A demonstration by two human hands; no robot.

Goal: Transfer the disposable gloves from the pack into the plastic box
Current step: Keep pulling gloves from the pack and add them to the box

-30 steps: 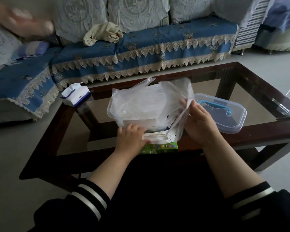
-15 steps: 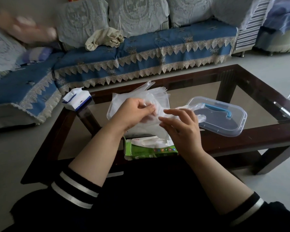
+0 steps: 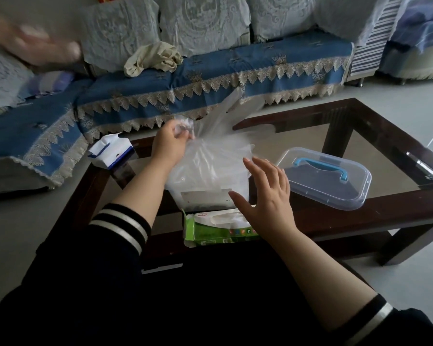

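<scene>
A bunch of clear disposable gloves (image 3: 210, 161) hangs over the clear plastic box (image 3: 205, 196) at the table's near edge. My left hand (image 3: 169, 146) grips the bunched top of the gloves, lifted above the box. With fingers spread, my right hand (image 3: 265, 193) hovers just right of the gloves and holds nothing. The green glove pack (image 3: 210, 232) lies open on its side in front of the box, with a glove showing in its slot. The box's clear lid (image 3: 330, 181) with a blue handle lies to the right.
The dark wood-framed glass table (image 3: 385, 203) carries everything. A white and blue carton (image 3: 110, 152) stands at its left corner. A blue-covered sofa (image 3: 235, 68) with a beige cloth runs behind the table. A blurred hand (image 3: 35, 43) shows at the top left.
My left hand has gathered the gloves and lifted them up and back. My right hand let go of them and opened, moving right and down beside the box.
</scene>
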